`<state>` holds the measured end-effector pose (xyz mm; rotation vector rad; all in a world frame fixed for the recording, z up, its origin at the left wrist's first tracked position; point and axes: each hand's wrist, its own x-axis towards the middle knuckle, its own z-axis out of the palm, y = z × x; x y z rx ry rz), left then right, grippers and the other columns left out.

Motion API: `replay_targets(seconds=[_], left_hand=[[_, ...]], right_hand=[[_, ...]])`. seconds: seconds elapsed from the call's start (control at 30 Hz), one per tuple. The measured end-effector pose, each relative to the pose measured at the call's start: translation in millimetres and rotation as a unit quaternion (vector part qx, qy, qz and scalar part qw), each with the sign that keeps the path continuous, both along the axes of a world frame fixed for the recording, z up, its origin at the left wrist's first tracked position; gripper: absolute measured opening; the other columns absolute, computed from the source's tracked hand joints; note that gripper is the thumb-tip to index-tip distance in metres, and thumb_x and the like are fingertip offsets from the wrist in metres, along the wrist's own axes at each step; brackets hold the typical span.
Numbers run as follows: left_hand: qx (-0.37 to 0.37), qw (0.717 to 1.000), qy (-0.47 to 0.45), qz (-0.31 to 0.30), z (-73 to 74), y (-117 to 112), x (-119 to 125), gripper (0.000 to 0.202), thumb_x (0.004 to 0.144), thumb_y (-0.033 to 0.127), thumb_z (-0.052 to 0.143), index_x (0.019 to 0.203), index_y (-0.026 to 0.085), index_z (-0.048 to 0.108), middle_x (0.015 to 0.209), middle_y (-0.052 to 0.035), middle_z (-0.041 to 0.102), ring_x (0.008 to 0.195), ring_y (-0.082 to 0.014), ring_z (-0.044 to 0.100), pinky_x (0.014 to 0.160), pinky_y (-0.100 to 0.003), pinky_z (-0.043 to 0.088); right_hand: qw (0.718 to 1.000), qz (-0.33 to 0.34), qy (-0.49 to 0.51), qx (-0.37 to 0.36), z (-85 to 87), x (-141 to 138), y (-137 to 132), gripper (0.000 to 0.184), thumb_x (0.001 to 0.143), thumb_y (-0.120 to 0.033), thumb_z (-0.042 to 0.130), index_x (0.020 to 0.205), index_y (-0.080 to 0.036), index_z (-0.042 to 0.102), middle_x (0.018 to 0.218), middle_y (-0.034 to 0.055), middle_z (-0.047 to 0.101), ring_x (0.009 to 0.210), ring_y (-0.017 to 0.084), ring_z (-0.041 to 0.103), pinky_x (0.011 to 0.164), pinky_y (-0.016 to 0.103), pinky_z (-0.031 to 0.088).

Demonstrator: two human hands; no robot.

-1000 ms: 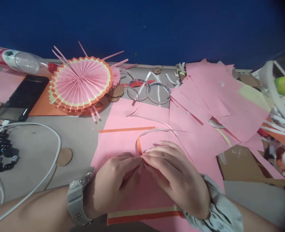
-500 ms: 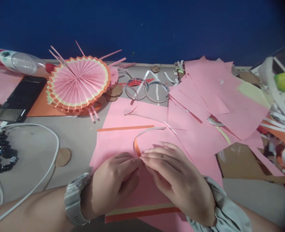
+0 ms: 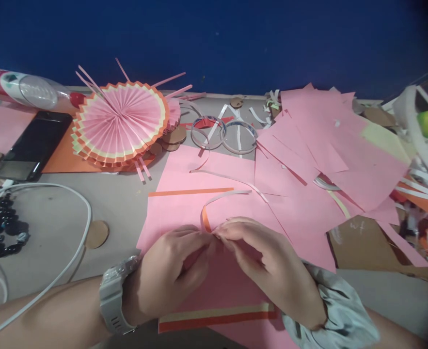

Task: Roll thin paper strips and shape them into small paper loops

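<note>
My left hand (image 3: pixel 179 271) and my right hand (image 3: pixel 268 266) meet over pink paper (image 3: pixel 179 213), thumbs and fingers pinched together. Between their fingertips is the near end of a narrow paper strip (image 3: pixel 205 218), orange on one face and whitish where it curls away to the right. What exactly the fingertips pinch is partly hidden. Beyond them, a straight orange strip (image 3: pixel 190 192) lies flat on the pink paper. Under my wrists, a pink sheet carries a yellow band (image 3: pixel 214 314) and an orange band (image 3: pixel 217 322) along its near edge.
Pleated paper fans (image 3: pixel 121 121), a phone (image 3: pixel 35 145), a bottle (image 3: pixel 35 92) and a bead bracelet (image 3: pixel 5 228) lie left. A white cable (image 3: pixel 88 208) crosses my left forearm. Two tape rolls (image 3: pixel 239 137) sit at the back. Pink sheets (image 3: pixel 373 169) and cardboard (image 3: pixel 362 247) lie right.
My right hand's fingers have curled and drawn back into a tighter pinch at the strip's end. My left hand stays almost in place. The view has shifted slightly.
</note>
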<state>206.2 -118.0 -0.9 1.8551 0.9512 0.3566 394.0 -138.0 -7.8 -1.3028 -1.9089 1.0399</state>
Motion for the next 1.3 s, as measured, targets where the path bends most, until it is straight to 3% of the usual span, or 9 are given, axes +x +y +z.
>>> replay_targets(seconds=[0.33, 0.7, 0.97, 1.3], left_hand=[[-0.022, 0.998, -0.034, 0.04, 0.1, -1.9, -0.3, 0.011, 0.084, 0.011, 0.042, 0.081, 0.018, 0.051, 0.075, -0.0005, 0.055, 0.069, -0.0119, 0.051, 0.065, -0.022, 0.041], [-0.034, 0.997, -0.044, 0.061, -2.4, -2.3, 0.1, 0.013, 0.084, 0.008, 0.043, 0.082, 0.02, 0.047, 0.074, 0.0037, 0.052, 0.066, -0.0087, 0.048, 0.065, -0.019, 0.039], [-0.046, 0.989, -0.057, 0.129, -3.7, -0.9, 3.4, 0.015, 0.092, 0.019, 0.039, 0.088, 0.021, 0.053, 0.076, 0.0038, 0.055, 0.069, -0.0081, 0.05, 0.065, -0.016, 0.039], [-0.05, 0.988, -0.058, 0.135, -5.2, 0.7, 2.6, 0.016, 0.092, 0.023, 0.041, 0.087, 0.019, 0.056, 0.074, 0.0025, 0.057, 0.067, -0.0089, 0.05, 0.064, -0.018, 0.041]], right_hand=[[0.994, -0.031, 0.044, -0.09, 4.0, 2.2, 1.1, 0.013, 0.087, -0.018, 0.047, 0.093, -0.025, 0.056, 0.094, -0.0044, 0.063, 0.089, 0.007, 0.058, 0.078, 0.015, 0.045], [0.994, -0.018, 0.064, -0.09, 1.6, -1.0, 0.9, 0.014, 0.087, -0.014, 0.045, 0.093, -0.024, 0.054, 0.092, -0.0035, 0.059, 0.089, 0.007, 0.055, 0.079, 0.017, 0.044], [0.997, 0.031, 0.074, 0.017, -2.3, -2.2, -1.6, 0.038, 0.083, -0.005, 0.042, 0.118, -0.02, 0.049, 0.093, 0.0037, 0.051, 0.09, 0.013, 0.05, 0.082, 0.028, 0.045], [0.991, 0.059, -0.013, 0.116, -0.7, -2.7, 0.5, 0.045, 0.082, -0.004, 0.038, 0.123, -0.021, 0.045, 0.089, 0.0055, 0.052, 0.088, 0.017, 0.049, 0.079, 0.035, 0.047]])
